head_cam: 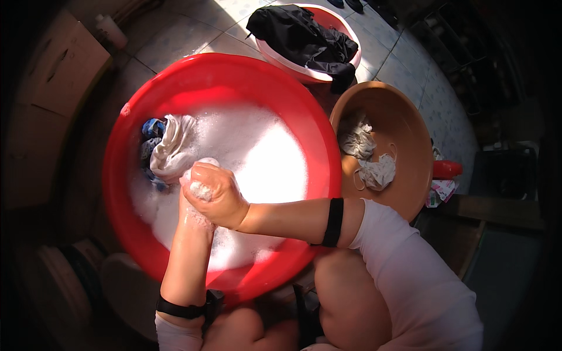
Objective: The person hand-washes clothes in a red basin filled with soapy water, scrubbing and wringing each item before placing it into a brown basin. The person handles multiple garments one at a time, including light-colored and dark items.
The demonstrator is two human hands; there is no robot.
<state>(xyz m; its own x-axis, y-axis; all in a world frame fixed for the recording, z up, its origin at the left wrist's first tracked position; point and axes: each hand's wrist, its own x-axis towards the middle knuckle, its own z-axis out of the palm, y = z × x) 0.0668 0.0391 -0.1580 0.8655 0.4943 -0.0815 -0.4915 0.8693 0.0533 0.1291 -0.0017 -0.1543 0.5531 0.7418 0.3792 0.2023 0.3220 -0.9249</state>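
Observation:
A large red plastic basin (219, 74) holds white suds (272, 162). Above the suds my right hand (217, 193) is closed over my left hand (188, 184), which it mostly hides. Foam clings to both hands and to the left wrist. A pale lump shows between the fingers of the right hand; whether it is foam or cloth I cannot tell. Just beyond the hands, a bunched white cloth (172, 151) lies at the basin's left side, with blue patterned fabric (153, 128) beside and partly under it.
Black garments (303, 39) hang over the rim of a pink-and-white basin at the top. The brown basin (404, 114) on the right holds crumpled white cloths (377, 171). A plastic bottle (111, 31) stands at upper left by a pale cabinet (57, 66). Red and printed packages lie at right.

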